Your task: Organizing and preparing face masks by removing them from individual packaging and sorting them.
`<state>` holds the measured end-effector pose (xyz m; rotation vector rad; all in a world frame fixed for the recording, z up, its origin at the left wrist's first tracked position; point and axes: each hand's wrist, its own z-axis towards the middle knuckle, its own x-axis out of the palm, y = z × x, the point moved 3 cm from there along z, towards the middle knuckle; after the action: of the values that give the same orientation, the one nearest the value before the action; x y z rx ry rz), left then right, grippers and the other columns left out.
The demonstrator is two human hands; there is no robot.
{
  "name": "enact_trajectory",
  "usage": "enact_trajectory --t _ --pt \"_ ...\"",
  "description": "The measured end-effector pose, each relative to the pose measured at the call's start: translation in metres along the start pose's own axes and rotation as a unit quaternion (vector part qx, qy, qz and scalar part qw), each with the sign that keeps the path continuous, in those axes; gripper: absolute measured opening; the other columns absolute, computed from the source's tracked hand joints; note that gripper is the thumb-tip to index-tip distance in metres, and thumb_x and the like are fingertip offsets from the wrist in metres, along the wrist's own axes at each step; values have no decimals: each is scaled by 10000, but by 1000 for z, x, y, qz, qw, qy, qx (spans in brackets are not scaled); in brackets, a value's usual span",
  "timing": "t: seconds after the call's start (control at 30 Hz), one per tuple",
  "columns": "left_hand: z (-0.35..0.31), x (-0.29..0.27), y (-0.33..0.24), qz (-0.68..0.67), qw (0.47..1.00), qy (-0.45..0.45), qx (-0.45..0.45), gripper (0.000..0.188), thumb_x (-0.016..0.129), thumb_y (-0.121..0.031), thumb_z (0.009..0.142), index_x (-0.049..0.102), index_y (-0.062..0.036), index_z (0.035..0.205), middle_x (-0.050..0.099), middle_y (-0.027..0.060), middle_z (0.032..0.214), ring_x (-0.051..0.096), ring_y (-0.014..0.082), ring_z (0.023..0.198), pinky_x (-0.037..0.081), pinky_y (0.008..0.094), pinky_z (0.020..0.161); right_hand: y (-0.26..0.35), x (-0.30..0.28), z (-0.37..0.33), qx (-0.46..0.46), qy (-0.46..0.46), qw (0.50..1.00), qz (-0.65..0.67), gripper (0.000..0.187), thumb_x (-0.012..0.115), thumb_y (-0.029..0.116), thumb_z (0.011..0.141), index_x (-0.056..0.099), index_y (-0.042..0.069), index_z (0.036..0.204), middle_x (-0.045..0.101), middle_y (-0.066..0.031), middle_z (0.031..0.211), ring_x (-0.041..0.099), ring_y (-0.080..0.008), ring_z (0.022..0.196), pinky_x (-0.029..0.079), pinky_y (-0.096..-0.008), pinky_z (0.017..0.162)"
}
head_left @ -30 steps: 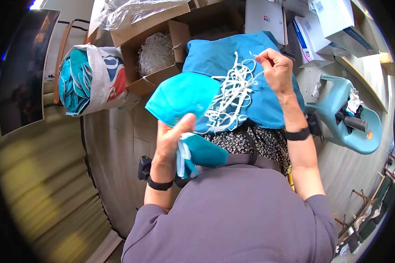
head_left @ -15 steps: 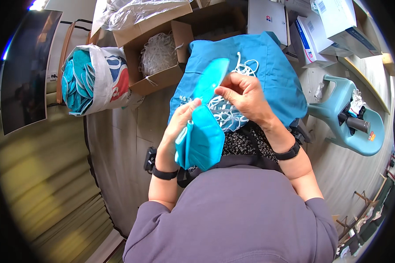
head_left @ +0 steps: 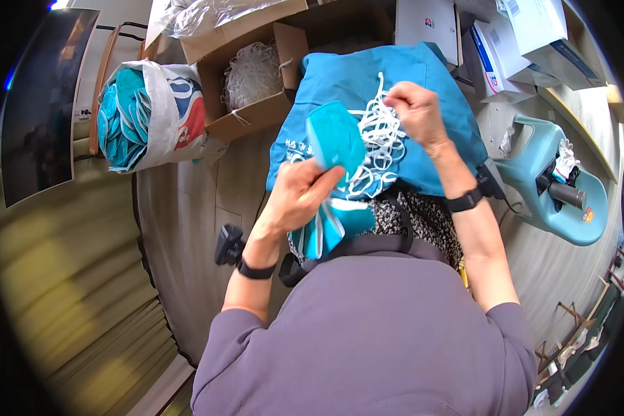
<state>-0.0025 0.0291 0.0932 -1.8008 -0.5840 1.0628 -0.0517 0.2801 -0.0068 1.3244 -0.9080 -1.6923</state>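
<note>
My left hand point(head_left: 301, 191) is closed around teal face masks. One mask point(head_left: 336, 135) stands up above its fingers, and more teal masks point(head_left: 350, 218) with white straps hang below, over my lap. My right hand point(head_left: 419, 118) is pinched at the far right of the pile; what its fingertips hold, if anything, is too small to make out. Between the hands a tangle of white elastic loops point(head_left: 383, 135) lies on a blue cloth point(head_left: 444, 132) spread in front of me. A short white strap reaches from the mask's upper edge toward the loops.
To the left a white bag point(head_left: 161, 142) is full of teal masks. Beyond it, a cardboard box point(head_left: 246, 118) holds a heap of white loops. White boxes point(head_left: 516, 66) stand at the far right, above a pale blue stool point(head_left: 534, 156) with small items on it.
My right hand has moved away from the mask, up and to the right. My left hand has turned over, palm down, tilting the masks. More of the white loops now shows.
</note>
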Motion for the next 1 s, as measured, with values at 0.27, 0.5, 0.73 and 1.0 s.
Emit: enact_trajectory --t 0.27,0.5,0.73,1.0 --pt "10 -2 32 -119 978 -165 -46 230 622 -184 995 673 16 896 626 -1 698 531 40 625 434 215 563 97 26 -29 81 180 956 216 99 694 6 837 706 17 935 703 -101 845 677 -141 770 512 -282 665" --pt "-16 -26 5 -206 963 -170 -44 238 637 -176 979 646 -26 795 613 -6 668 531 39 572 404 204 524 27 16 -25 -75 25 997 -9 40 672 21 806 640 27 783 654 -94 748 641 -259 660 485 -351 576" --pt "-3 -36 2 -243 952 -187 -3 179 625 -164 991 658 0 928 616 -13 728 493 25 595 378 190 534 82 -2 -8 19 42 987 155 69 684 56 891 705 8 936 696 -57 821 633 -75 685 468 -261 574" --pt "4 -15 -1 -175 973 -148 6 166 640 -134 977 653 2 884 606 0 693 544 45 587 420 216 519 103 34 -26 -29 103 968 225 112 662 -98 788 616 -5 830 640 -95 752 646 -129 701 519 -283 630"
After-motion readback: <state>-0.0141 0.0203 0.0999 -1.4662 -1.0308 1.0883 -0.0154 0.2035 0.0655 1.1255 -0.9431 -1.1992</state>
